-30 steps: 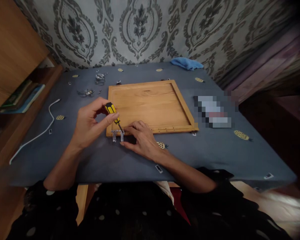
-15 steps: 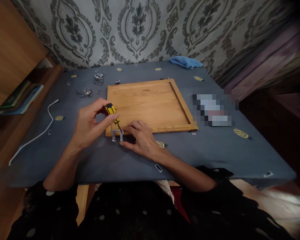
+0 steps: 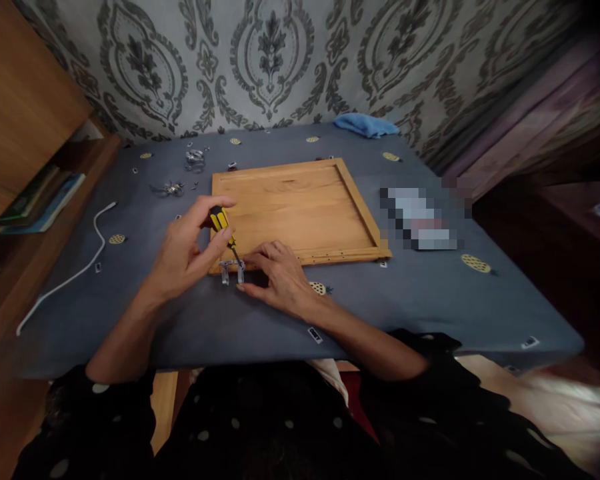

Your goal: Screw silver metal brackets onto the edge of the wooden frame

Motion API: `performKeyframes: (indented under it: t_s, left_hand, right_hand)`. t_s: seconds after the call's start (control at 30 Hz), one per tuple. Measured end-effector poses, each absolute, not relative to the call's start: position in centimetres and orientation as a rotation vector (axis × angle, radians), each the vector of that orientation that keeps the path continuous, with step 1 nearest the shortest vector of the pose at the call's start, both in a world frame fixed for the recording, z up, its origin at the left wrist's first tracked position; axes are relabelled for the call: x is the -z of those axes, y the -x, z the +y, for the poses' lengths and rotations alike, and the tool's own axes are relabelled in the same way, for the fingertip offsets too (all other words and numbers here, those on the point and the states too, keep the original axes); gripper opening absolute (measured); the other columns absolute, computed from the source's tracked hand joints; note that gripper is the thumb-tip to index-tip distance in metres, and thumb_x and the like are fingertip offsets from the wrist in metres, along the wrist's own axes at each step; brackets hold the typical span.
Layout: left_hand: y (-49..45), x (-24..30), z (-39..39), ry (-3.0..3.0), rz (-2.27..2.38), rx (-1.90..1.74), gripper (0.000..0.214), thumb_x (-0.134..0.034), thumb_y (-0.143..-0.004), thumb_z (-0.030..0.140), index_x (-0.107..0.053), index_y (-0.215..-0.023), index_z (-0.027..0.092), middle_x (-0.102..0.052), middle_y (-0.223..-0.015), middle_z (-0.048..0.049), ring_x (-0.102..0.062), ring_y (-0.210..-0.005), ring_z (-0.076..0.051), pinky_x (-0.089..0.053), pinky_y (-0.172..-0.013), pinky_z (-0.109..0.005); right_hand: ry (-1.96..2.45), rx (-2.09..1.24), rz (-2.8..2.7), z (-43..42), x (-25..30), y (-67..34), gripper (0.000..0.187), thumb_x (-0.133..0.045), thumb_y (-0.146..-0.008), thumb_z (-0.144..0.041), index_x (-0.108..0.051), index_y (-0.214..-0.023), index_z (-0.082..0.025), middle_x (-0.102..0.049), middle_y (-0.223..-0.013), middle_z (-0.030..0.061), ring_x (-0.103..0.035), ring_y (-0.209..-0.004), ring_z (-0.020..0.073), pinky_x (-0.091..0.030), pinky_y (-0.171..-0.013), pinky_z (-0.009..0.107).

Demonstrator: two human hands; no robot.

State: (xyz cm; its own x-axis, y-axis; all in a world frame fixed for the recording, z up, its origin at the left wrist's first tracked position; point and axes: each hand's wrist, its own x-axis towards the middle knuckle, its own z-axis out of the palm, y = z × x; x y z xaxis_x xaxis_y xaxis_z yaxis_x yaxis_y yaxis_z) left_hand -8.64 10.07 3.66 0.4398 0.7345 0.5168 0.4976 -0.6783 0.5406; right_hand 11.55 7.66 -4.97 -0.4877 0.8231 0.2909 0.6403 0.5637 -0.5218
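Note:
My left hand [image 3: 184, 250] holds a screwdriver [image 3: 222, 223] with a yellow and black handle between thumb and fingers; its index finger is lifted past the handle's top. The shaft slants down to a metal hinge [image 3: 233, 268] at the near left corner of a wooden panel [image 3: 290, 213] with a raised frame. Low over the panel's near edge, my right hand [image 3: 285, 283] steadies the hinge, thumb below and fingertips above its right arm. The screw under the tip is too small to make out.
Farther left on the blue-grey tablecloth lie more metal hardware [image 3: 195, 159] and a tangle of small parts [image 3: 169, 189]. A white cable [image 3: 87, 267] curves along the left. At the back is a blue cloth [image 3: 366, 125]; a blurred-out object [image 3: 420, 219] lies right of the panel.
My left index finger has lifted and straightened away from the screwdriver's handle. The screwdriver's tip stays at the hinge, and my right hand keeps its place; the view has shifted slightly.

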Motion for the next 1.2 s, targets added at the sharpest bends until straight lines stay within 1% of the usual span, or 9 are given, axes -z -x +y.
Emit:
performKeyframes:
  t_s: [0.17, 0.33, 0.47, 0.63, 0.73, 0.83, 1.0, 1.13, 1.2]
  left_hand:
    - [8.1, -3.4, 10.2, -2.414, 1.011, -1.084, 0.029, -0.056, -0.098, 0.029, -0.059, -0.125, 0.018, -0.067, -0.109, -0.0077, -0.063, -0.084, -0.016, -0.051, -0.076, -0.029]
    - [7.6, -3.3, 10.2, -2.441, 0.977, -1.099, 0.026, -0.058, -0.097, 0.031, -0.06, -0.121, 0.02, -0.067, -0.103, -0.0049, -0.063, -0.081, -0.015, -0.053, -0.074, -0.028]
    - [7.4, -3.3, 10.2, -2.446, 0.975, -1.103, 0.025, -0.061, -0.096, 0.032, -0.062, -0.119, 0.02, -0.068, -0.103, -0.0044, -0.063, -0.079, -0.014, -0.055, -0.071, -0.026]
    - [7.4, -2.7, 10.6, -2.354, 0.955, -1.195, 0.041, -0.073, -0.087, 0.029, -0.058, -0.125, 0.022, -0.065, -0.103, -0.0023, -0.065, -0.079, -0.013, -0.057, -0.071, -0.025]
    - [7.7, -2.8, 10.8, -2.367, 0.946, -1.192, 0.038, -0.077, -0.085, 0.029, -0.06, -0.119, 0.022, -0.064, -0.103, -0.0016, -0.065, -0.077, -0.011, -0.056, -0.07, -0.023]
    - [8.3, -3.4, 11.0, -2.406, 0.942, -1.086, 0.033, -0.073, -0.089, 0.028, -0.061, -0.119, 0.022, -0.066, -0.104, -0.0026, -0.066, -0.076, -0.011, -0.056, -0.069, -0.022]
    - [9.3, -4.6, 11.4, -2.383, 0.874, -0.924, 0.036, -0.064, -0.095, 0.031, -0.058, -0.128, 0.019, -0.071, -0.098, -0.006, -0.07, -0.086, -0.017, -0.057, -0.078, -0.027]
    - [9.3, -4.4, 11.4, -2.392, 0.909, -0.921, 0.034, -0.063, -0.095, 0.029, -0.055, -0.127, 0.02, -0.07, -0.094, -0.005, -0.069, -0.083, -0.017, -0.055, -0.068, -0.026]
    - [8.8, -4.0, 11.2, -2.359, 0.92, -0.971, 0.028, -0.062, -0.096, 0.029, -0.055, -0.121, 0.02, -0.068, -0.094, -0.0046, -0.068, -0.083, -0.017, -0.055, -0.068, -0.027]
  right_hand:
    - [1.158, -0.451, -2.277, 7.7, 5.1, -11.6, 0.047, -0.075, -0.087, -0.046, -0.068, -0.124, -0.018, -0.066, -0.114, 0.0102, -0.053, -0.103, 0.0275, -0.042, -0.088, 0.039]
    - [1.17, -0.453, -2.275, 7.6, 5.0, -11.5, 0.047, -0.075, -0.086, -0.046, -0.069, -0.122, -0.017, -0.066, -0.113, 0.0108, -0.053, -0.103, 0.0278, -0.042, -0.088, 0.04]
    - [1.187, -0.457, -2.28, 7.5, 4.8, -11.5, 0.046, -0.075, -0.087, -0.045, -0.069, -0.122, -0.016, -0.065, -0.113, 0.0114, -0.053, -0.103, 0.0282, -0.043, -0.088, 0.041]
    - [1.199, -0.466, -2.283, 7.5, 4.6, -11.3, 0.045, -0.075, -0.087, -0.046, -0.069, -0.12, -0.017, -0.066, -0.114, 0.0113, -0.054, -0.106, 0.0282, -0.043, -0.09, 0.041]
    - [1.202, -0.462, -2.283, 7.5, 4.6, -11.3, 0.043, -0.075, -0.087, -0.046, -0.07, -0.118, -0.017, -0.066, -0.115, 0.0114, -0.054, -0.108, 0.0285, -0.043, -0.092, 0.042]
    - [1.196, -0.453, -2.275, 7.5, 4.6, -11.3, 0.044, -0.076, -0.086, -0.047, -0.071, -0.118, -0.018, -0.066, -0.114, 0.011, -0.054, -0.107, 0.0279, -0.043, -0.092, 0.042]
    - [1.188, -0.466, -2.268, 7.6, 4.8, -11.3, 0.044, -0.076, -0.085, -0.047, -0.071, -0.117, -0.018, -0.066, -0.116, 0.0109, -0.054, -0.107, 0.028, -0.042, -0.092, 0.042]
    - [1.188, -0.466, -2.268, 7.6, 4.7, -11.3, 0.041, -0.076, -0.086, -0.047, -0.071, -0.116, -0.019, -0.066, -0.117, 0.0108, -0.054, -0.108, 0.0283, -0.043, -0.093, 0.042]
    - [1.186, -0.479, -2.271, 7.6, 4.6, -11.3, 0.042, -0.076, -0.087, -0.046, -0.071, -0.117, -0.018, -0.066, -0.117, 0.011, -0.054, -0.108, 0.0282, -0.043, -0.093, 0.042]
